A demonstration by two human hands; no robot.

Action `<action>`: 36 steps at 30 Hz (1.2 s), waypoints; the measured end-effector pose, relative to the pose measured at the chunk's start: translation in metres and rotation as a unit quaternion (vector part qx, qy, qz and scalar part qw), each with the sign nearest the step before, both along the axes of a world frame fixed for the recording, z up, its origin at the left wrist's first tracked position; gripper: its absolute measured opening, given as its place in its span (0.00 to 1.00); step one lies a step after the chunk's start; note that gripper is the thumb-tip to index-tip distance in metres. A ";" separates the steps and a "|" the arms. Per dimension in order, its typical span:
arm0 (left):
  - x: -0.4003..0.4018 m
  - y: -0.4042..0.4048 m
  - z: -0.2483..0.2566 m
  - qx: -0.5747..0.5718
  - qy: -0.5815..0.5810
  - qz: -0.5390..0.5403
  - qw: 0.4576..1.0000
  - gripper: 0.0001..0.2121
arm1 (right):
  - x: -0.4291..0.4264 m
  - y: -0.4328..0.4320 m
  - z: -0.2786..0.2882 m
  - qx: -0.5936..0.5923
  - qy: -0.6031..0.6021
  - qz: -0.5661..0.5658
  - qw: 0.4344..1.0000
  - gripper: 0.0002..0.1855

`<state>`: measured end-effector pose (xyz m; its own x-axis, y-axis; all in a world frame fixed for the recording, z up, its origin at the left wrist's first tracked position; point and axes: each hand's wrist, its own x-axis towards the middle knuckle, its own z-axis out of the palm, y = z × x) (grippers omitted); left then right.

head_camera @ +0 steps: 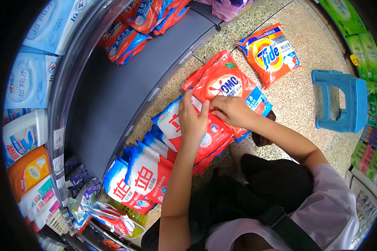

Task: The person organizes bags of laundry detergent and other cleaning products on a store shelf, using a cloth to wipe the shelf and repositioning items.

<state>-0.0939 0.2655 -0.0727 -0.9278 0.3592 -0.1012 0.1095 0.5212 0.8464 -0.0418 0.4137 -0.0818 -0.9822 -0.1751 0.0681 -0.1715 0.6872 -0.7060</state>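
Observation:
Several detergent bags stand in a row on the speckled floor before me. Red-and-blue OMO bags [227, 83] make up its far end. Nearer are red, white and blue detergent bags [147, 180] bearing large red characters. My left hand [193, 117] lies against the row where the two kinds meet, thumb spread from the fingers; whether it grips a bag edge is unclear. Beside it, my right hand [234, 111] has curled fingers on the near edge of the front OMO bag. Apart from the row, an orange Tide bag [271, 56] lies on the floor.
Along the left runs a dark grey shelf [122, 91] with OMO bags [125, 39] at its far end. Bottles and tissue packs fill the shelf above. A blue plastic stool [342, 100] stands at right. A yellow-green basket [128, 211] sits at lower left.

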 end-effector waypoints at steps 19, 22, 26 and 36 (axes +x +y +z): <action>-0.229 -0.105 0.001 0.083 -0.133 0.361 0.919 0.27 | 0.001 -0.004 0.009 0.229 -0.005 -0.036 0.973 0.33; -0.251 -0.091 -0.001 0.082 -0.240 0.313 0.915 0.29 | 0.004 0.005 0.008 0.244 -0.027 -0.047 0.968 0.34; -0.279 -0.108 -0.021 0.156 -0.283 0.334 0.886 0.22 | 0.003 0.001 0.009 0.234 -0.027 -0.046 0.971 0.34; -0.216 -0.093 0.037 0.398 -0.240 0.223 0.857 0.16 | 0.002 0.004 0.010 0.214 -0.015 -0.052 0.975 0.32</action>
<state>-0.3102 0.1722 -0.0358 -0.9108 0.1116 -0.3974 -0.4106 -0.3430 0.8448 -0.0402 0.4182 -0.0714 -0.9966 -0.0804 -0.0173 -0.0690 0.9323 -0.3550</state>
